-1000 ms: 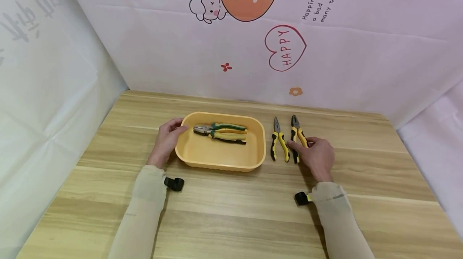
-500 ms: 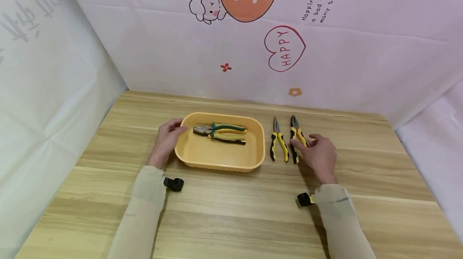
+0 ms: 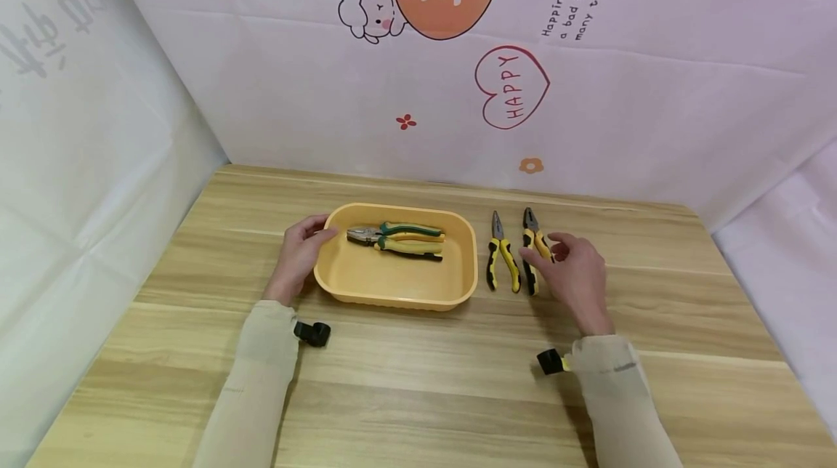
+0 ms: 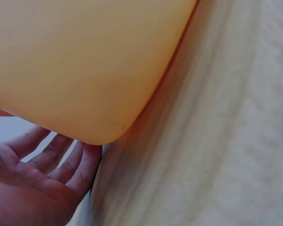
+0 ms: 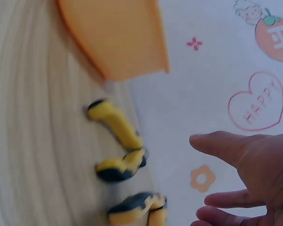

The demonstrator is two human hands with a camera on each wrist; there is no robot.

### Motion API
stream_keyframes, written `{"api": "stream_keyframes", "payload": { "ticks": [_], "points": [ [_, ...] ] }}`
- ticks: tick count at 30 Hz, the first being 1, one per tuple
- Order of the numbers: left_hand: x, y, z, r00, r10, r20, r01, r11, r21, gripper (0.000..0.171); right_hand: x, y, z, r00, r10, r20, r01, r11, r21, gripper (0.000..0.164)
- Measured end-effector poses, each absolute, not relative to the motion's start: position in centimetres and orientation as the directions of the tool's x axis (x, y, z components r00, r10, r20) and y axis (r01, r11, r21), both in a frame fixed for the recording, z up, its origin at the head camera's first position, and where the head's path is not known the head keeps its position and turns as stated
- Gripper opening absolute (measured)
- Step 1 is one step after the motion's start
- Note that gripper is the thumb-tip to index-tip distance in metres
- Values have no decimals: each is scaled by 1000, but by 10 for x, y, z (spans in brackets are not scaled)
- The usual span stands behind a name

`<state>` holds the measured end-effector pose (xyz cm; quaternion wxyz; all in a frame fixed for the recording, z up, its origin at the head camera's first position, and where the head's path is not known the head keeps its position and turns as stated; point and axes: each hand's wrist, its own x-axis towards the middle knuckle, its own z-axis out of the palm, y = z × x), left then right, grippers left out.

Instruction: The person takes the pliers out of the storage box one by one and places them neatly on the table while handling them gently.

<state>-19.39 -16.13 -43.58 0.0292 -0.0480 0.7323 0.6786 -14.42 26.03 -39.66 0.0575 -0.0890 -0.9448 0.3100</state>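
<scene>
In the head view, my left hand (image 3: pixel 297 253) holds the left end of a yellow plastic tray (image 3: pixel 392 301), thumb over the rim and fingers outside. The left wrist view shows those fingers (image 4: pixel 70 162) against the outer wall. Inside lie pliers (image 3: pixel 412 246) with green and yellow handles, heads to the left; they overlap, so I cannot tell how many. To the tray's right are long-nose pliers (image 3: pixel 500 237) and blunt-nosed combination pliers (image 3: pixel 530 257), both with yellow-and-black handles. My right hand (image 3: pixel 578 275) hovers over the combination pliers' handles, fingers apart from them in the right wrist view.
All of this is on a wood-grain table (image 3: pixel 418 395). A white printed sheet (image 3: pixel 314 105) rises behind its back edge, and another white sheet (image 3: pixel 98 148) hangs along the left. Each wrist carries a small black camera, the right one (image 3: pixel 550 361) facing the pliers.
My right hand has lifted slightly off the combination pliers, its fingers spreading apart. The pliers, tray and left hand keep their places; the whole head view has shifted a little.
</scene>
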Motion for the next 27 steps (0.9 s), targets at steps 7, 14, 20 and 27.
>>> {"api": "stream_keyframes", "payload": {
  "ticks": [7, 14, 20, 27],
  "points": [
    [-193, -161, -435, -994, -26, -107, -108, 68, 992, 41, -136, 245, -380, -990, 137, 35, 80, 746, -661, 79],
    [-193, -160, -433, -993, -27, -114, -115, 65, 991, 40, -131, 233, -372, -995, 67, 69, 1, 722, -692, 72],
    [-194, -161, -438, -996, -30, -79, -81, 75, 994, 40, -131, 228, -371, -996, 30, 82, -37, 708, -706, 66],
    [-194, -161, -438, -996, -36, -85, -87, 70, 994, 39, -127, 216, -368, -995, -41, 94, -95, 711, -697, 68]
  ]
}}
